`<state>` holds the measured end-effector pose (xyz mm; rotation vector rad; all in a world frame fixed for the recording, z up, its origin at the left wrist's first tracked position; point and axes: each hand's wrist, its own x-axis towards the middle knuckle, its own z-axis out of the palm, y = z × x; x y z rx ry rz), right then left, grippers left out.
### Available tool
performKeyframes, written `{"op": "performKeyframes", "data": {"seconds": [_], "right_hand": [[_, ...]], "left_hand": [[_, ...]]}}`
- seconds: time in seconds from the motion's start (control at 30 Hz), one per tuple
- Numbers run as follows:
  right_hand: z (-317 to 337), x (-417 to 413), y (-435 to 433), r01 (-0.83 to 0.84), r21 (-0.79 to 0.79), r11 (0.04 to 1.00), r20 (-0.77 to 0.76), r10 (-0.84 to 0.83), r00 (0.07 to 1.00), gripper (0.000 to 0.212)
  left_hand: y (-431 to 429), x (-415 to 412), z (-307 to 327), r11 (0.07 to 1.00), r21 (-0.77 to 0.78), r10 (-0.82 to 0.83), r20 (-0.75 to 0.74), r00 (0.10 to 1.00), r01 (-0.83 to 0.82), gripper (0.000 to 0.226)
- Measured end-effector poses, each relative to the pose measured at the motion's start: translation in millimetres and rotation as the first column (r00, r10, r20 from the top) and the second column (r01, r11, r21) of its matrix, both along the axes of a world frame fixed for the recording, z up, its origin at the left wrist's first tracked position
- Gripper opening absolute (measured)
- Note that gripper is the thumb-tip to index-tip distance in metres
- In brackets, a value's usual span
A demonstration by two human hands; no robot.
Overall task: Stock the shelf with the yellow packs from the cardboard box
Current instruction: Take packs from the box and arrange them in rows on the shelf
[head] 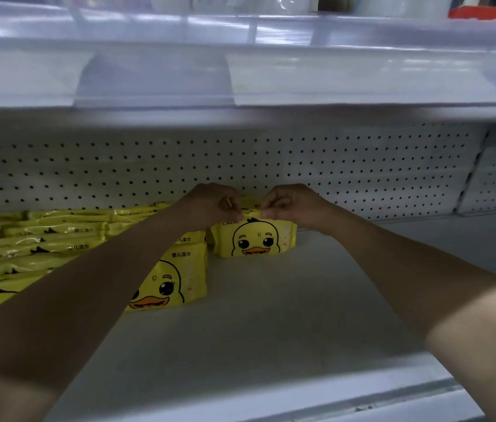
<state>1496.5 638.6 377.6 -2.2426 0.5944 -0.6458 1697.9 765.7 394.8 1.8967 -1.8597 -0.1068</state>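
Observation:
A yellow pack (255, 239) with a duck face stands upright at the back of the white shelf (271, 315), close to the pegboard wall. My left hand (210, 205) pinches its top edge on the left and my right hand (289, 204) pinches it on the right. Another upright yellow pack (173, 281) stands nearer to me, just left of it. Several more yellow packs (42, 239) fill the shelf's left side in rows. The cardboard box is out of view.
The pegboard back wall (347, 172) closes the shelf behind the packs. An upper shelf (301, 80) overhangs close above my hands. The shelf's front rail (332, 400) runs along the bottom. A red package (487, 13) sits on the upper shelf at right.

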Motion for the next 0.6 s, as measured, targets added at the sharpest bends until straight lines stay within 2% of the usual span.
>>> {"op": "performKeyframes", "data": {"seconds": [0.1, 0.27, 0.43, 0.6], "right_hand": [[-1, 5, -6, 0.131, -0.089, 0.987, -0.002, -0.131, 0.991, 0.027], [-1, 19, -5, 0.216, -0.275, 0.937, -0.015, -0.229, 0.973, 0.033], [-15, 24, -6, 0.184, -0.233, 0.955, -0.036, -0.198, 0.979, 0.035], [-15, 16, 5, 0.159, -0.195, 0.968, -0.022, -0.167, 0.986, 0.052]], "left_hand": [[-3, 2, 3, 0.999, 0.028, 0.034, 0.018, 0.999, -0.035, 0.013], [-9, 4, 8, 0.992, 0.014, 0.125, 0.129, 0.984, -0.128, 0.015], [-16, 10, -1, 0.974, -0.017, 0.224, 0.183, 0.957, -0.225, 0.015], [-13, 11, -3, 0.963, -0.024, 0.269, 0.066, 0.961, -0.268, 0.024]]}}
